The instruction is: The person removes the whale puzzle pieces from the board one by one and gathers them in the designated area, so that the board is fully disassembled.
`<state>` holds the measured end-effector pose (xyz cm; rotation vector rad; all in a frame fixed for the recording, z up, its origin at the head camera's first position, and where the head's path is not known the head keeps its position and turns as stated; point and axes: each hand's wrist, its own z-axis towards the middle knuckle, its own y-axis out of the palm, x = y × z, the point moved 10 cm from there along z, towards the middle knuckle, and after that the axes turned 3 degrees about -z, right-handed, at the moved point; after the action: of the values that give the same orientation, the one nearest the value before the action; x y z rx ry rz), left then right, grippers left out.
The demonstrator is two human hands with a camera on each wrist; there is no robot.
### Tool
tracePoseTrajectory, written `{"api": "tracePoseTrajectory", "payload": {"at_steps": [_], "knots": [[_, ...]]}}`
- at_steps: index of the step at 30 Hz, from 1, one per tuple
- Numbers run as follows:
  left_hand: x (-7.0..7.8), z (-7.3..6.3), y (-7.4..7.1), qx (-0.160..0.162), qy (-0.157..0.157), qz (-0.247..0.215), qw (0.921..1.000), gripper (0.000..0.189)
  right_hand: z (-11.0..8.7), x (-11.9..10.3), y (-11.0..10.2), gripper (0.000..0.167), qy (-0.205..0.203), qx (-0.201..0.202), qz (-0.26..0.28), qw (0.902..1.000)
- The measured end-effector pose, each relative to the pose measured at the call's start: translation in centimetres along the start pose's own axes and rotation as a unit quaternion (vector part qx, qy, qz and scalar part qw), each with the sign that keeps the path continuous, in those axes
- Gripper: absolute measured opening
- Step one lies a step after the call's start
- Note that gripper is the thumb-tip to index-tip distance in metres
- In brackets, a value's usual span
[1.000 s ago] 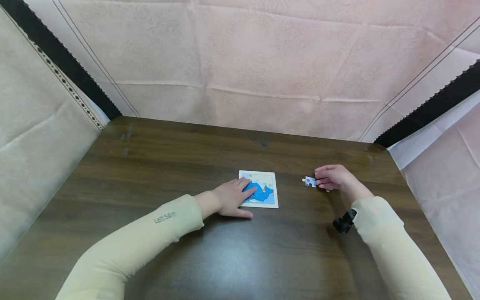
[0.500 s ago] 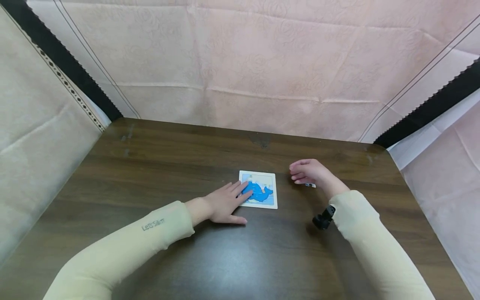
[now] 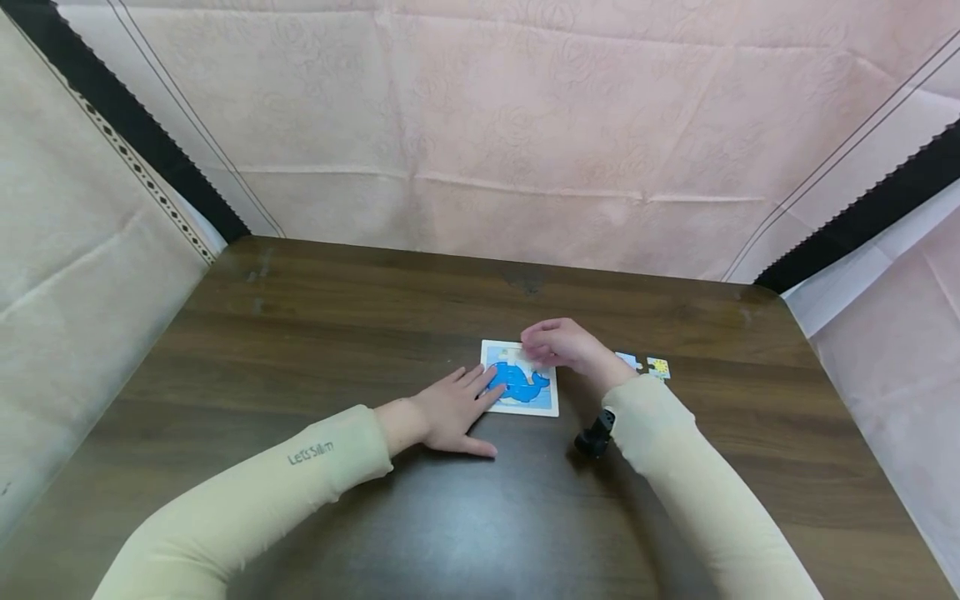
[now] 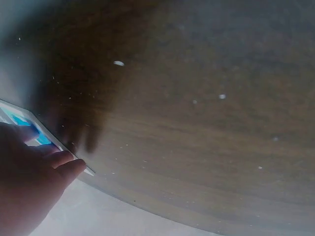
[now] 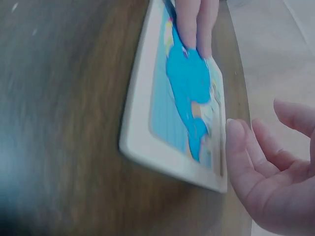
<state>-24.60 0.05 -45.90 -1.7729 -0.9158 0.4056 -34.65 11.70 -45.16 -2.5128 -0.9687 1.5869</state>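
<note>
A small jigsaw puzzle board (image 3: 519, 411) with a pale frame lies on the table, and its picture shows a blue whale (image 3: 516, 384). My left hand (image 3: 448, 412) rests with spread fingers on the board's left side. Over the upper right corner of the board is my right hand (image 3: 564, 345), its fingers loosely bent. From the right wrist view, that hand (image 5: 273, 169) is beside the frame's edge, and no piece shows between thumb and fingers. Loose puzzle pieces, one pale blue (image 3: 628, 360) and one with a yellow sun (image 3: 658, 367), lie right of the board, partly behind the right wrist.
Everything lies on a brown wooden table (image 3: 360, 317). A pale patterned cloth (image 3: 517, 125) hangs behind its far edge and at both sides. On my right wrist is a black camera (image 3: 596, 435), close above the table.
My right hand has moved left from the loose pieces to the board, leaving the sun piece in view. My left hand has shifted slightly left and toward me, still on the board.
</note>
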Motion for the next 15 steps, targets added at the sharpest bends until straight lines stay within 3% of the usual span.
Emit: {"api": "tracePoseTrajectory", "payload": {"at_steps": [15], "knots": [[0.3, 0.1, 0.0, -0.007, 0.003, 0.012, 0.9999, 0.098, 1.3, 0.3, 1.7, 0.039, 0.028, 0.003, 0.021, 0.9994]]}}
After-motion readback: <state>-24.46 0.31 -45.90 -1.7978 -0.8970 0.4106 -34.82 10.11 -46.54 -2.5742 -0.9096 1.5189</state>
